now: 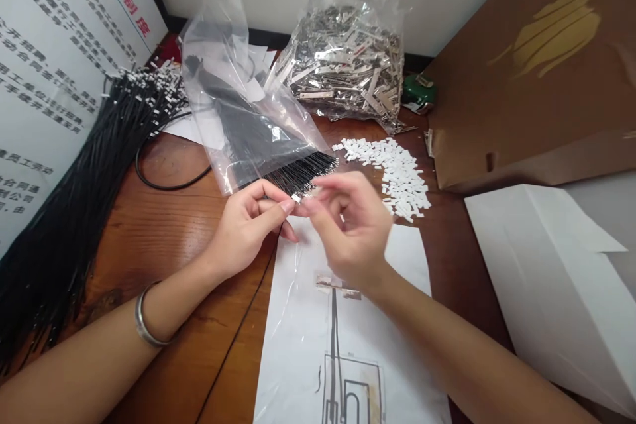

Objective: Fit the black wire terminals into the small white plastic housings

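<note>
Black wire (248, 315) is pinched near its tip in my left hand (243, 225), raised just above the counter (163, 238) for steadiness, while my right hand (348, 232) pinches the small metal terminal (297, 197) at that tip.

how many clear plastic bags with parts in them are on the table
2. The wire bag lies behind the left hand, which pinches a wire; the clip bag stands farther back.
</note>
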Action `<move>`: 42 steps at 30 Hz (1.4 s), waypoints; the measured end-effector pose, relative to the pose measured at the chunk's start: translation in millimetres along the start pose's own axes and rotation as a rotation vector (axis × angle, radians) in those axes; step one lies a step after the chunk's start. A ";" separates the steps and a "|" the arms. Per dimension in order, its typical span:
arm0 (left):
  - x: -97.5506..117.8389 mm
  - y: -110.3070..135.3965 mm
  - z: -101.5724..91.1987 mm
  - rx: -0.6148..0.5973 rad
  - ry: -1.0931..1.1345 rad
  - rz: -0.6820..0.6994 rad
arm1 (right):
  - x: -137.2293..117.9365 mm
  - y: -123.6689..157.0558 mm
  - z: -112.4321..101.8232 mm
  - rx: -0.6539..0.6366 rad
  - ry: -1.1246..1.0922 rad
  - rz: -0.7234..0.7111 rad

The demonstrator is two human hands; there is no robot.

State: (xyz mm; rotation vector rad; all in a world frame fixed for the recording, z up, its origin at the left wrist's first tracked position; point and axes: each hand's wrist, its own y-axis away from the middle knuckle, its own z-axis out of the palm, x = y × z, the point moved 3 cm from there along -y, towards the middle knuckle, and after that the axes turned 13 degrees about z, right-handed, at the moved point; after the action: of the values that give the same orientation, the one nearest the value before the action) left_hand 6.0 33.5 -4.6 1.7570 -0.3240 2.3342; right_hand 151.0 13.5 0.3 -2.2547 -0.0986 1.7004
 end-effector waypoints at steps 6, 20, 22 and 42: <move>0.4 -0.4 -0.9 0.027 -0.044 0.009 | 4.4 -1.7 5.1 0.048 -0.075 -0.074; 1.4 0.9 -1.3 0.016 -0.095 0.055 | 8.9 0.1 9.0 0.104 -0.114 -0.150; 3.5 0.9 -0.4 0.027 -0.146 0.094 | 8.7 0.1 8.6 0.108 -0.111 -0.157; 5.8 5.4 -1.5 0.041 -0.572 0.370 | 12.0 -6.8 6.8 0.039 -0.192 0.079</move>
State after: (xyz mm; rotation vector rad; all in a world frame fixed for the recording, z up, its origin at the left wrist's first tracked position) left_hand 1.5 28.9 0.3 2.5498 -0.7462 1.9965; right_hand 149.0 24.2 -10.5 -2.0884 -0.0200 1.9402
